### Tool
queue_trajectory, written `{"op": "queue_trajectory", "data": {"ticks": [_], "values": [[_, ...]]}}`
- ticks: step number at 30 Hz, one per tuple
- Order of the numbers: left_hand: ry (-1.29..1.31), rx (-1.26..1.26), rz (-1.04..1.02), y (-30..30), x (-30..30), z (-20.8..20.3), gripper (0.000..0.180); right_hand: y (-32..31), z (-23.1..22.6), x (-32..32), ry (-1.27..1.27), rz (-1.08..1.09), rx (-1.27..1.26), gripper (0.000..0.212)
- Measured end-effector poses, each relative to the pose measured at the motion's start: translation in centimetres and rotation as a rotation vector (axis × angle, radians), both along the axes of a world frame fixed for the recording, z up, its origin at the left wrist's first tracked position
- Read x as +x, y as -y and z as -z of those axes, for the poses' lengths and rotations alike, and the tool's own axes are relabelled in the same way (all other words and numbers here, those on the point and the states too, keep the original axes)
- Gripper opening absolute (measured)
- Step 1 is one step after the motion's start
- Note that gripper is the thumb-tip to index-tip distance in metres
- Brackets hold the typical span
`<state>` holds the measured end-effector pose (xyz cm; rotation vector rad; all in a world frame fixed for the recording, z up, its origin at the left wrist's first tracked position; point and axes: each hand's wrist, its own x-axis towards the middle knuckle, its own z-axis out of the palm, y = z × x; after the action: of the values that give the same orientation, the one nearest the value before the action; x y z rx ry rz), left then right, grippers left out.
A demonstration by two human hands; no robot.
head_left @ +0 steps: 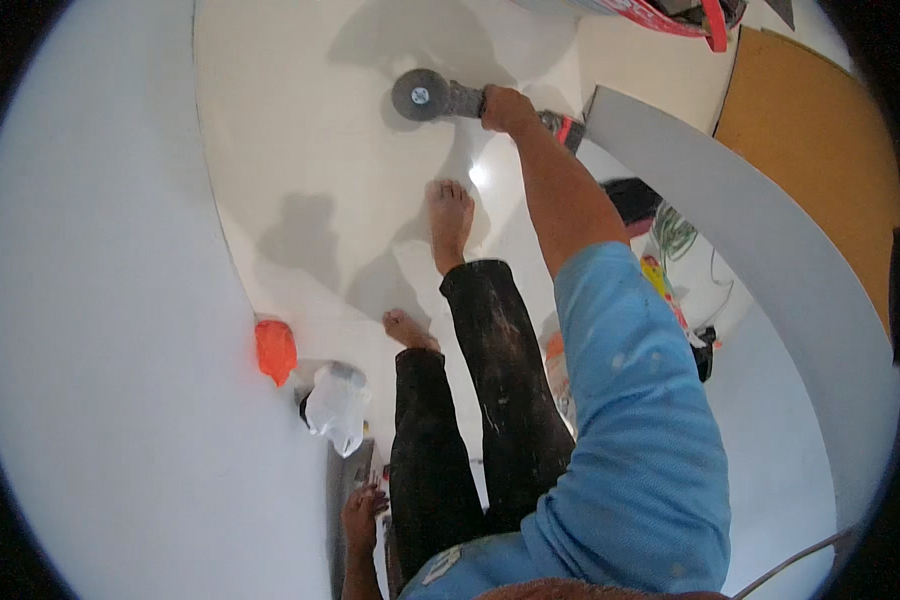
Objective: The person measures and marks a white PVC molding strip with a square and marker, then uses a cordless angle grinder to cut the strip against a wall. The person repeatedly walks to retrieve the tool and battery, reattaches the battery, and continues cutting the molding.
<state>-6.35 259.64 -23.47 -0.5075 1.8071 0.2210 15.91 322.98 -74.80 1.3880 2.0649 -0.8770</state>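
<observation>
My right hand (508,108) is closed around the body of an angle grinder (466,100), arm stretched out in front of me. The grinder's round dark disc (406,92) faces up toward me, with a pale metal hub at its centre. Behind the hand, a dark and red end piece (564,129) shows, apparently the tool's rear. Low by my left leg hangs my left hand (362,512), its fingers slightly bent and apart, seemingly holding nothing. Whether it touches the grey object beside it I cannot tell.
My bare feet (452,215) stand on the pale floor (290,120). An orange bag (275,350) and a white plastic bag (337,408) lie along the left wall (100,300). A low curved partition (750,200), a brown board (810,150), a green cable coil (673,232) and a red-rimmed container (660,18) are rightward.
</observation>
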Motion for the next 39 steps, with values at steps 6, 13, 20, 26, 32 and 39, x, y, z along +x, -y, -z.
{"op": "queue_trajectory", "data": {"ticks": [6, 13, 20, 26, 32, 39], "values": [[-0.028, 0.097, 0.471, -11.6, -1.7, -0.6, 0.037, 7.1, -8.2, 1.1, -0.195, 0.066, -0.203, 0.048], [0.210, 0.915, -0.235, -28.0, 0.8, 6.1, 0.065, 21.4, -37.4, -3.6, -0.585, 0.138, 0.057, 0.099], [0.670, 1.292, -0.468, -36.9, 1.8, -6.4, 0.050, 26.7, -62.5, -3.4, -0.965, 0.875, -0.347, 0.052], [1.007, 1.289, -0.134, -35.0, -2.6, -18.2, 0.052, 34.0, -76.0, -8.5, -1.088, 1.053, 0.121, 0.023], [1.320, 1.149, 0.058, -36.0, -6.0, -27.0, 0.043, 38.0, -82.8, -14.0, -1.088, 1.258, 0.353, 0.020], [1.544, 0.873, 0.514, -36.4, -10.4, -29.9, 0.058, 43.3, -85.5, -22.6, -1.177, 1.524, 0.554, 0.048]]}}
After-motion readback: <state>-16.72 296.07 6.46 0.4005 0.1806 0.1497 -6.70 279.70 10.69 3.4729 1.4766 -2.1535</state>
